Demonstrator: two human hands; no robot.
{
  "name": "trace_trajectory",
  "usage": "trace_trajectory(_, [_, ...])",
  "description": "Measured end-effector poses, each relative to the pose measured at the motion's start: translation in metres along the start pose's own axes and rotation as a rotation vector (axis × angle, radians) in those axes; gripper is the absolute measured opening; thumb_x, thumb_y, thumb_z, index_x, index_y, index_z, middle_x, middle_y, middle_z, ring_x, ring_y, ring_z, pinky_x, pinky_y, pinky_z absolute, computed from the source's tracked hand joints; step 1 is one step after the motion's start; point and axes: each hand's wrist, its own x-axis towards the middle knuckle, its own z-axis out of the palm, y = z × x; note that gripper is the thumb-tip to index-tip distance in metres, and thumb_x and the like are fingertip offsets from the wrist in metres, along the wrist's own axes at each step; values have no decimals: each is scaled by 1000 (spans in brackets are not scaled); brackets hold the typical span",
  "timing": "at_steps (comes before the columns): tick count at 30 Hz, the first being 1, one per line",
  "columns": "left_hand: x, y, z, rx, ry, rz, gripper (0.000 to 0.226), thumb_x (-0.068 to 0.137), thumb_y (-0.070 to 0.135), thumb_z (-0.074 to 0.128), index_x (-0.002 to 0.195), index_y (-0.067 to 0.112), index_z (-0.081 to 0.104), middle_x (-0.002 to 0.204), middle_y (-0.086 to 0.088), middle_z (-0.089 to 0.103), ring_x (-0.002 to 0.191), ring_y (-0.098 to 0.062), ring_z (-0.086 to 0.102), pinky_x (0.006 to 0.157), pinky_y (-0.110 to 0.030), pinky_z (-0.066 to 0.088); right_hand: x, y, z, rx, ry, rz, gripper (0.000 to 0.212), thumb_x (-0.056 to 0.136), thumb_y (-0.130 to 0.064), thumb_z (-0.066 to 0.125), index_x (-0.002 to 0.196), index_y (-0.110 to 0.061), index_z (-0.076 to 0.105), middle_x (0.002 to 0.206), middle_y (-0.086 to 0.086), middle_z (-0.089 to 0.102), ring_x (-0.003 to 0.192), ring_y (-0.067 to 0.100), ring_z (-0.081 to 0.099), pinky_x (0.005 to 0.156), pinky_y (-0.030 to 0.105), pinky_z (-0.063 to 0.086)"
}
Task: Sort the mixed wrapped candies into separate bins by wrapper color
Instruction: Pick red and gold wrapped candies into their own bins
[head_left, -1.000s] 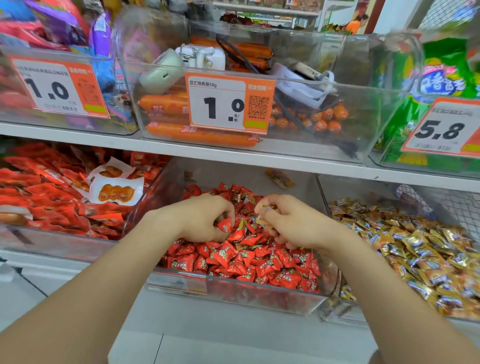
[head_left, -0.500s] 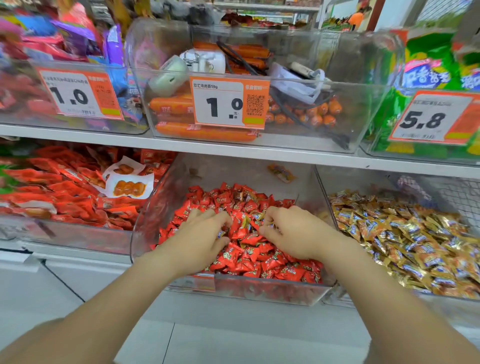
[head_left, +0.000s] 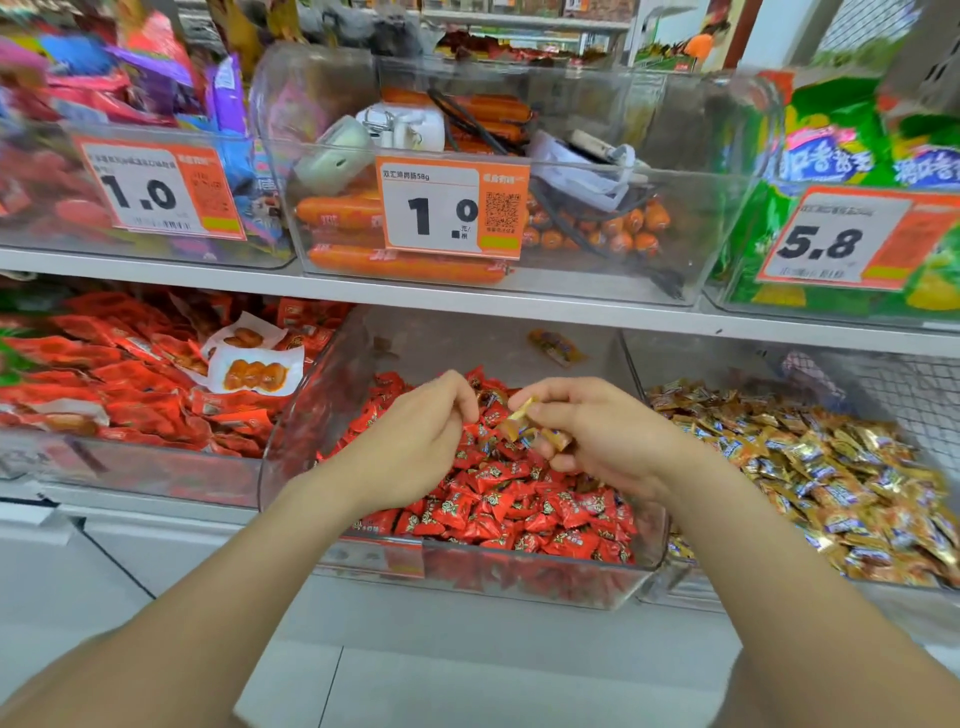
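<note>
A clear middle bin (head_left: 519, 590) on the lower shelf holds a heap of red-wrapped candies (head_left: 519, 512). Over that heap, my right hand (head_left: 608, 441) pinches gold-wrapped candies (head_left: 524, 422) between thumb and fingers. My left hand (head_left: 415, 441) hovers just left of it above the red heap, fingers curled with the tips together. Whether it holds a candy is hidden. The bin to the right is filled with gold-wrapped candies (head_left: 810, 467).
The left bin holds red snack packets (head_left: 119, 384). One loose orange packet (head_left: 556, 347) lies at the back of the middle bin. The upper shelf (head_left: 571, 312) overhangs, carrying clear bins of sausages (head_left: 405, 265) and price tags (head_left: 452, 208).
Both hands have lifted out of the red candy heap. My right hand now shows gold-wrapped candies in its fingers. The view has shifted slightly to the left.
</note>
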Motion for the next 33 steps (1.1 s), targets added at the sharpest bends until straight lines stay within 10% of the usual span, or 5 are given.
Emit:
trace_trajectory(7, [36,-14,22,351,-38,-7,25,99,41,60,112,22,70,99,4,56,99,-19,58,92,-39,49,-3,-5,-1,-96,211,-9,33,105,-37,50,78,-19,49,57,-3,38,46,13,27,47,27,16])
trace_trajectory(15, [51,-24,21,325,-279,-14,21,96,38,68,93,19,78,95,2,67,95,-15,61,91,-34,50,-1,-4,2,-241,45,-112,44,111,-36,47,78,-9,44,55,1,37,47,27,58,51,35,44])
trace_trajectory(23, [34,-27,4,326,-4,-35,62,101,60,40,61,13,46,55,-2,50,57,-23,53,61,-44,46,8,12,5,-970,52,-266,17,103,-36,63,96,-30,78,67,-18,67,69,0,62,75,28,52])
trace_trajectory(29, [27,-22,7,137,-178,72,23,107,23,55,112,40,71,77,8,71,74,-9,67,69,-17,47,13,12,11,-1268,125,-127,10,95,-39,69,98,-35,77,100,-8,71,96,23,68,84,40,58])
trace_trajectory(33, [18,-11,7,170,-341,111,25,101,28,57,109,41,77,72,11,71,67,-9,65,73,-30,54,15,8,4,-1359,187,-84,21,91,-20,68,104,-36,74,105,-5,64,99,27,69,82,37,53])
